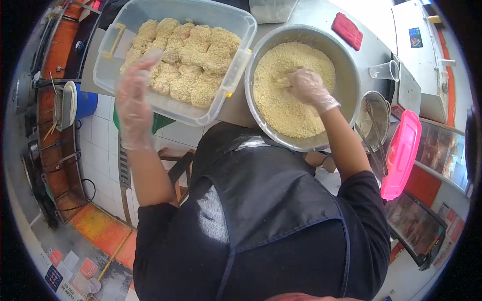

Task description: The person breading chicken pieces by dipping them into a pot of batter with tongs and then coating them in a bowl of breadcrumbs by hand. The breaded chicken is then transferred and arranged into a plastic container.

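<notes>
Head view: right hand (pixel 307 89), gloved, is in the metal bowl (pixel 346 108) of breadcrumbs (pixel 281 108), fingers curled down into the crumbs w/ a piece seemingly under them; can't tell if they grip it. Judgement: press flat & even, turn it, keep crumbs inside the rim. Left hand (pixel 134 103), gloved, fingers spread open, holds nothing, hovers at the near wall of the clear tub (pixel 241 67) of breaded pieces (pixel 188 57). Tub overhangs the tabletop (pixel 371 47) edge on the left-fingers side. Bowl rim sits near the tabletop's edge, close to the body. Free room btw tub & bowl is narrow; small metal pot (pixel 375 113) & pink lid (pixel 401 153) crowd beyond the right fingers.
</notes>
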Demonstrator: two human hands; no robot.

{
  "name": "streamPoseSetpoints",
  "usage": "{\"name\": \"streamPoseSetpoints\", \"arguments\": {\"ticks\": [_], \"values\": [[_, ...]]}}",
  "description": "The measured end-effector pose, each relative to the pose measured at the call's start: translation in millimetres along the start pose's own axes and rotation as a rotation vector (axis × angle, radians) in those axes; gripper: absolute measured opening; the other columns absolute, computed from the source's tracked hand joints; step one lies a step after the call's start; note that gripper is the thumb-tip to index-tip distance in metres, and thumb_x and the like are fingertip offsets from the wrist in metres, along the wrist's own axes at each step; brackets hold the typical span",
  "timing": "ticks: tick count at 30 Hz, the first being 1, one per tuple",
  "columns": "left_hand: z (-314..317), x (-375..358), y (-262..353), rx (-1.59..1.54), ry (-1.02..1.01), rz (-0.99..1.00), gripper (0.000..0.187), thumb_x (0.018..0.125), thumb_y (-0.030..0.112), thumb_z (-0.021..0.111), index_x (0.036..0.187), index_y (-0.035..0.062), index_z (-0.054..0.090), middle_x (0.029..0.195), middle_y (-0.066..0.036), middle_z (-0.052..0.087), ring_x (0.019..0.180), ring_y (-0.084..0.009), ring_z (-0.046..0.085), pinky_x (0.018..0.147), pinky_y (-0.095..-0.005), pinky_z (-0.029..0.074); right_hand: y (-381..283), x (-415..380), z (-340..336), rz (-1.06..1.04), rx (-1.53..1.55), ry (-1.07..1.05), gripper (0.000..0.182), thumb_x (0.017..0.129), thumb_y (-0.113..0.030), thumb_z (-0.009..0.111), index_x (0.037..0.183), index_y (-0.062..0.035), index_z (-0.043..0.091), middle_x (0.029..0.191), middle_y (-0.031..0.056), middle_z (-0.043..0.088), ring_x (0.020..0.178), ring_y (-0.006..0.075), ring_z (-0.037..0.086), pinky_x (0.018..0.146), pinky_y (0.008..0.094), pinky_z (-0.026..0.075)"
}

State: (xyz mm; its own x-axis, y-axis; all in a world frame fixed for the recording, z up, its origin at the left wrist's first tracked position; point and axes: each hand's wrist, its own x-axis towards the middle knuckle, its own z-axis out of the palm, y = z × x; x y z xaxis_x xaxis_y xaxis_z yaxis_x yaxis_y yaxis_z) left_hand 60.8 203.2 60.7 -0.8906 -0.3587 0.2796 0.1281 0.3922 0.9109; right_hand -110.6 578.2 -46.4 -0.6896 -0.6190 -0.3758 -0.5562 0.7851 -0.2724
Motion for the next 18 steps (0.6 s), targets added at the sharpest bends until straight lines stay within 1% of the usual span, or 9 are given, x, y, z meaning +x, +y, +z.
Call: {"name": "streamPoseSetpoints", "arguments": {"ticks": [3,5,7,8,10,13,14,17,18], "values": [[-35,17,-26,-0.062,0.137,-0.034,0.041,0.11,0.034,0.053,0.122,-0.002,0.068,0.126,-0.014,0.07,0.125,-0.024,0.062,0.112,-0.0388,0.043,3,-27,-13,0.066,0.096,0.085,0.04,0.086,-0.024,0.078,0.123,-0.0108,0.074,0.119,0.0159,0.073,0.113,0.0313,0.068,0.104,0.0439,0.05],[-53,25,-45,-0.1,0.274,-0.155,0.039,0.11,0.031,0.052,0.123,-0.0024,0.068,0.125,-0.013,0.07,0.124,-0.0214,0.062,0.113,-0.0364,0.042,-2,-46,-30,0.107,0.177,0.094,0.038,0.087,-0.024,0.077,0.122,-0.0097,0.074,0.113,0.0173,0.075,0.108,0.032,0.07,0.1,0.0435,0.052],[-73,36,-69,-0.034,0.246,-0.179,0.039,0.11,0.032,0.053,0.123,-0.0019,0.068,0.125,-0.012,0.07,0.122,-0.0209,0.062,0.112,-0.0357,0.042,-5,-61,-47,0.207,0.395,0.159,0.034,0.087,-0.018,0.077,0.118,-0.004,0.074,0.11,0.0146,0.077,0.098,0.0293,0.073,0.092,0.0399,0.056],[-80,42,-78,0.043,0.219,-0.2,0.04,0.11,0.032,0.053,0.123,-0.0015,0.068,0.124,-0.012,0.07,0.121,-0.0203,0.062,0.112,-0.0351,0.041,2,-65,-46,0.222,0.387,0.163,0.034,0.087,-0.018,0.077,0.118,-0.004,0.074,0.11,0.0146,0.077,0.098,0.0293,0.073,0.092,0.0399,0.056],[-91,53,-87,0.109,0.175,-0.159,0.04,0.11,0.033,0.054,0.124,-0.0012,0.069,0.123,-0.011,0.071,0.119,-0.0203,0.062,0.112,-0.0345,0.041,21,-74,-40,0.221,1.033,0.383,0.027,0.09,-0.011,0.073,0.115,0.0004,0.075,0.103,0.0101,0.078,0.089,0.0204,0.073,0.084,0.035,0.058],[-106,68,-105,0.188,0.12,-0.115,0.041,0.109,0.035,0.055,0.124,-0.0007,0.069,0.122,-0.01,0.071,0.117,-0.0205,0.062,0.109,-0.0345,0.042,41,-86,-50,0.292,1.117,0.605,0.022,0.093,-0.01,0.069,0.111,0.0012,0.076,0.096,0.0046,0.078,0.085,0.0126,0.07,0.079,0.0312,0.057],[-110,72,-111,0.202,0.11,-0.11,0.042,0.109,0.036,0.055,0.124,-0.0006,0.069,0.121,-0.01,0.071,0.116,-0.0208,0.062,0.107,-0.035,0.044,60,-88,-49,0.301,1.11,0.613,0.022,0.093,-0.01,0.069,0.111,0.0012,0.076,0.096,0.0046,0.078,0.085,0.0126,0.07,0.079,0.0312,0.057],[-122,78,-132,0.298,0.087,-0.119,0.044,0.108,0.038,0.055,0.124,-0.0011,0.068,0.12,-0.012,0.071,0.114,-0.0213,0.063,0.104,-0.0355,0.046,95,-90,-39,0.536,0.621,0.736,0.022,0.094,-0.012,0.07,0.111,-0.0004,0.077,0.096,0.0031,0.076,0.084,0.0083,0.068,0.075,0.0261,0.056],[-125,78,-141,0.296,0.085,-0.12,0.044,0.108,0.038,0.055,0.124,-0.0011,0.068,0.12,-0.012,0.071,0.114,-0.0213,0.063,0.104,-0.0355,0.046,100,-93,-38,0.539,0.619,0.735,0.022,0.094,-0.012,0.07,0.111,-0.0004,0.077,0.096,0.0031,0.076,0.084,0.0083,0.068,0.075,0.0261,0.056]]}}
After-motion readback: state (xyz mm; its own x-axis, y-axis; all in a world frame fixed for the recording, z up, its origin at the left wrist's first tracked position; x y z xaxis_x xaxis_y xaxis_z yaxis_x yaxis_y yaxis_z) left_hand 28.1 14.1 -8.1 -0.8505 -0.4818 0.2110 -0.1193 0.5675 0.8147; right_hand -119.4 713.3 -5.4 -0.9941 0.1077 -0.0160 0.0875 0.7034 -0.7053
